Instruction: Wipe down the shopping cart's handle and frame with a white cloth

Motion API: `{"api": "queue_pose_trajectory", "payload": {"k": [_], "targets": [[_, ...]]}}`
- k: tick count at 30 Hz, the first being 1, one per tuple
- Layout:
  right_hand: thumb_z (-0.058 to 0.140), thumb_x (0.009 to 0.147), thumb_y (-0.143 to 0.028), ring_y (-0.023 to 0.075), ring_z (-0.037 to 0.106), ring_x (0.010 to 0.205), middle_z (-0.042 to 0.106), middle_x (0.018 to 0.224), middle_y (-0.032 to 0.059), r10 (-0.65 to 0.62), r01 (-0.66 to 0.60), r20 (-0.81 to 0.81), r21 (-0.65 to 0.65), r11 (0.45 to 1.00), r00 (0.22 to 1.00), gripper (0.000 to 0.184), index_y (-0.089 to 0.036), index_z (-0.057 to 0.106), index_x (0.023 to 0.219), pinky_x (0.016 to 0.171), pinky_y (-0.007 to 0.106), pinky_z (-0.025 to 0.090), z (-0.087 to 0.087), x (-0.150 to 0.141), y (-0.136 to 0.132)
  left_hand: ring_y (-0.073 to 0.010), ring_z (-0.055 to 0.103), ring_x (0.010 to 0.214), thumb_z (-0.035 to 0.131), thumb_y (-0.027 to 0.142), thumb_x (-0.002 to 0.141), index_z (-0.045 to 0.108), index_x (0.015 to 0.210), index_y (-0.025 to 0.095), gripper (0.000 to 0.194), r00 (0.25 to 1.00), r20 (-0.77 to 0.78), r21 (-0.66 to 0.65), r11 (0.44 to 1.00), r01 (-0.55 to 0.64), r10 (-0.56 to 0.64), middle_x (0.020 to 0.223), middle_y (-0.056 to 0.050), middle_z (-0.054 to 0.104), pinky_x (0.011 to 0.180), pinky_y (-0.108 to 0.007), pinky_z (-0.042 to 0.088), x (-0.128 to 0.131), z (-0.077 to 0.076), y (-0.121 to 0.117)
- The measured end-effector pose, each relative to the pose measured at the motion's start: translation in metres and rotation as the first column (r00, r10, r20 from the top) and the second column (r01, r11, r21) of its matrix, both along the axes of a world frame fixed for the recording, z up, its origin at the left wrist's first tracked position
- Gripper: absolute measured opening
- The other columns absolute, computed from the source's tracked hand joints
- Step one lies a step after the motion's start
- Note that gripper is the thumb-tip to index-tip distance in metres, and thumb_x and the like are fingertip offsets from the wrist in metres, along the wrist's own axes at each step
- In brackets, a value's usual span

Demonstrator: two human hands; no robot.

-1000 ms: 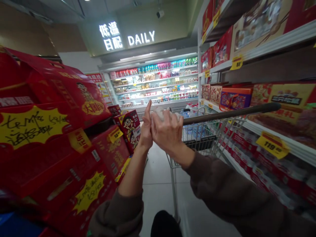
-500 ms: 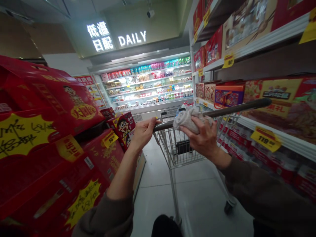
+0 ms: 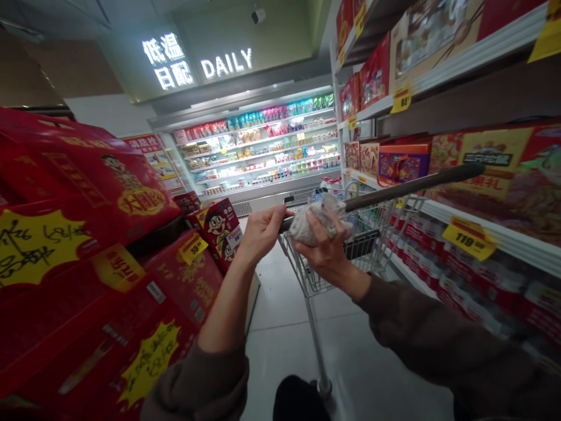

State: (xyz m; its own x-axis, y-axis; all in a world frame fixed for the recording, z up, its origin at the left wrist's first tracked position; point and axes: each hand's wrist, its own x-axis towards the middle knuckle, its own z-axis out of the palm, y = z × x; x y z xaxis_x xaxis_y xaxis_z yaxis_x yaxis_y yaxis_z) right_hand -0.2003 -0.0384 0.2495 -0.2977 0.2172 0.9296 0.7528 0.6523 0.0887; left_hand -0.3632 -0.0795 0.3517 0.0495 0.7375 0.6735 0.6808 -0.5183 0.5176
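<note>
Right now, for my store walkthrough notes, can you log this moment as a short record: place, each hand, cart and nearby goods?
Place: supermarket aisle facing a refrigerated display case under a lit DAILY sign
Left hand: wrapped around the shopping cart handle
Right hand: gripping a crumpled grey cloth in front of the handle
Cart: wire basket ahead of the hands
Left side: stacked red boxes
Right side: shelves of boxed goods, with a yellow 119 price tag
</note>
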Motion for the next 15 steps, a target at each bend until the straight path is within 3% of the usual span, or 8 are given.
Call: {"api": "queue_pose_trajectory", "payload": {"k": [3,6,11,15], "targets": [[0.063,0.091,-0.04,0.0334,0.033,0.145,0.054,0.146,-0.0043,0.048,-0.049,0.083,0.007,0.999,0.995,0.028,-0.049,0.067,0.117,0.11,0.056,0.029,0.002,0.0,-0.003,-0.0162,0.063,0.066,0.049,0.053,0.092,0.076,0.079,0.015,0.049,1.0,-0.003,-0.001,1.0,-0.019,0.019,0.074,-0.004,0.073,0.058,-0.024,0.047,-0.005,0.001,-0.001],[0.06,0.093,-0.044,0.0323,0.036,0.143,0.054,0.147,-0.0047,0.013,-0.015,0.126,0.015,1.0,0.992,0.029,-0.051,0.063,0.121,0.106,0.056,0.029,0.0,0.028,0.008,-0.0159,0.062,0.065,0.048,0.05,0.092,0.076,0.078,0.016,0.046,0.998,-0.043,-0.02,0.999,-0.038,0.037,0.067,-0.003,0.07,0.058,-0.023,0.047,-0.013,0.005,-0.004],[0.057,0.092,-0.048,0.033,0.041,0.138,0.06,0.138,0.0034,-0.244,0.248,0.044,-0.18,0.952,0.969,0.023,-0.04,0.071,0.11,0.104,0.055,0.032,-0.004,0.106,0.039,-0.0131,0.052,0.054,0.049,0.051,0.091,0.076,0.081,0.017,0.045,0.995,-0.084,-0.076,0.996,-0.055,0.049,0.053,0.001,0.058,0.051,-0.022,0.039,-0.03,0.011,-0.01],[0.041,0.097,-0.036,0.0317,0.043,0.136,0.056,0.144,0.0083,-0.389,0.366,-0.114,-0.178,0.913,0.914,0.032,-0.03,0.073,0.096,0.105,0.054,0.031,-0.001,0.183,0.065,-0.0121,0.051,0.057,0.05,0.054,0.091,0.076,0.084,0.018,0.045,0.995,-0.103,-0.102,0.994,-0.028,0.017,0.059,0.002,0.062,0.053,-0.021,0.038,-0.042,0.013,-0.01]]}}
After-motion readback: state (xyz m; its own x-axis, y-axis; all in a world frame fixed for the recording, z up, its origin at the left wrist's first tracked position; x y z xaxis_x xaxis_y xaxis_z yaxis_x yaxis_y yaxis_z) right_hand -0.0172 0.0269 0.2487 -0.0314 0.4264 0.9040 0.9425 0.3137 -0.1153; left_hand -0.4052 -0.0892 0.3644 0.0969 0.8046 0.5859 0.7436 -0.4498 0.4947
